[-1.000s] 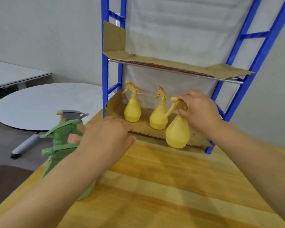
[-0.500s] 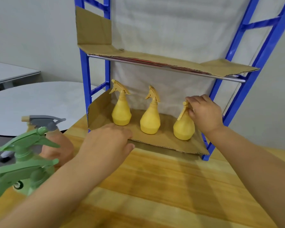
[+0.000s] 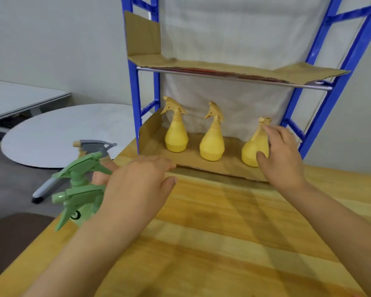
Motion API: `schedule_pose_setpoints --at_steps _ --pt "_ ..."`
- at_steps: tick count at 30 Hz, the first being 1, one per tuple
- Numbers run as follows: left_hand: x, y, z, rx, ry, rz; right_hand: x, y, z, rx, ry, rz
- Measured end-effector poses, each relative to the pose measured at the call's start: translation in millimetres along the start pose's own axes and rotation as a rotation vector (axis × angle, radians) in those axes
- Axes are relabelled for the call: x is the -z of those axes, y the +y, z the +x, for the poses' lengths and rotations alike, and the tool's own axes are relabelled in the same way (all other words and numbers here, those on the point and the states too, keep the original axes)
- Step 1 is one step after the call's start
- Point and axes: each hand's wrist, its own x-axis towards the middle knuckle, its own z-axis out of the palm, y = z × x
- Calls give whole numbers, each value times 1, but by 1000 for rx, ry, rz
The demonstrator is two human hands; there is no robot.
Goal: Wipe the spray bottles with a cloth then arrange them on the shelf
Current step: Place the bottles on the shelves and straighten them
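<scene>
Arranging: right hand point(image 3: 281, 155) cups the last yellow bottle point(image 3: 252, 151) at the shelf's point(image 3: 154, 146) right end. Left hand point(image 3: 137, 185) is open and empty; green bottle point(image 3: 79, 189), left of the shelf, likely comes next

The blue shelf point(image 3: 138, 99) is cut off at the top edge, and its right post runs off the side. On its bottom board, the right hand point(image 3: 281, 155) hides one side of the last yellow bottle point(image 3: 253, 151). I cannot tell if it holds the bottle or only touches it. Left of the shelf, the left hand point(image 3: 137, 187) hides the bottoms of the green bottle point(image 3: 81, 185) and the grey-topped bottle point(image 3: 94, 144).
</scene>
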Motion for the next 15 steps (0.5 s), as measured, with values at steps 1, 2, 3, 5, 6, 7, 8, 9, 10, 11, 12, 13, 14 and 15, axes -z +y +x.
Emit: schedule_pose_setpoints --at_steps 1,2,3,5,6,7,8,9,10,11,12,13,14,15 --pt "4 -5 -8 5 19 -7 -2 -12 -11 5 -28 9" --pt "7 -11 -15 11 36 -18 -5 -25 -21 14 -59 19" --pt "10 -18 -22 19 48 -35 -9 -38 -31 25 -94 36" --pt "17 -32 -35 1 80 -61 -17 -66 -48 45 -171 112" --pt "20 -41 -42 -23 114 -64 -22 -81 -56 44 -211 167" --pt "23 -50 -48 -37 159 -60 -27 -98 -63 37 -255 231" --pt "26 -59 -55 -34 202 -57 -34 -115 -71 31 -301 298" --pt "29 -69 -61 -13 235 -66 -40 -131 -78 33 -345 362" --pt "32 -77 -68 17 268 -94 -46 -148 -84 45 -388 416" --pt "35 -85 -74 55 305 -140 -51 -164 -90 68 -430 458" --pt "36 -93 -80 98 344 -204 -55 -179 -96 99 -469 487" --pt "37 -99 -85 143 384 -285 -60 -193 -100 126 -507 509" --pt "36 -107 -89 193 426 -379 -64 -204 -105 135 -549 532" --pt "34 -114 -92 257 464 -473 -68 -214 -110 127 -586 566"
